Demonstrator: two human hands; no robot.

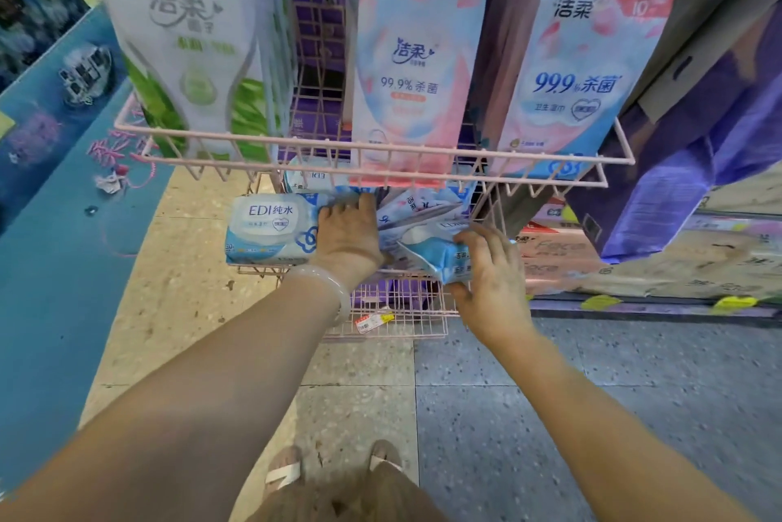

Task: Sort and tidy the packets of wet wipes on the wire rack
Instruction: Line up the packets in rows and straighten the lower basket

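Note:
A pink wire rack (372,151) holds wet wipe packets on two tiers. On the lower shelf (402,310) lies a blue and white EDI packet (271,229) at the left. My left hand (349,234) rests flat against its right end, fingers pointing into the shelf. My right hand (491,272) grips a small blue packet (440,253) tilted at the shelf's right side. More blue packets (423,208) lie jumbled behind it. Tall packets stand in the upper basket: a green one (190,47), a pink one (410,56) and a pink and blue one (584,69).
A price tag (374,322) hangs on the lower shelf's front edge. A blue counter (50,200) runs along the left. Purple boxes (694,149) and cardboard cartons (554,255) stand to the right. My sandalled feet (334,466) are on the tiled floor below.

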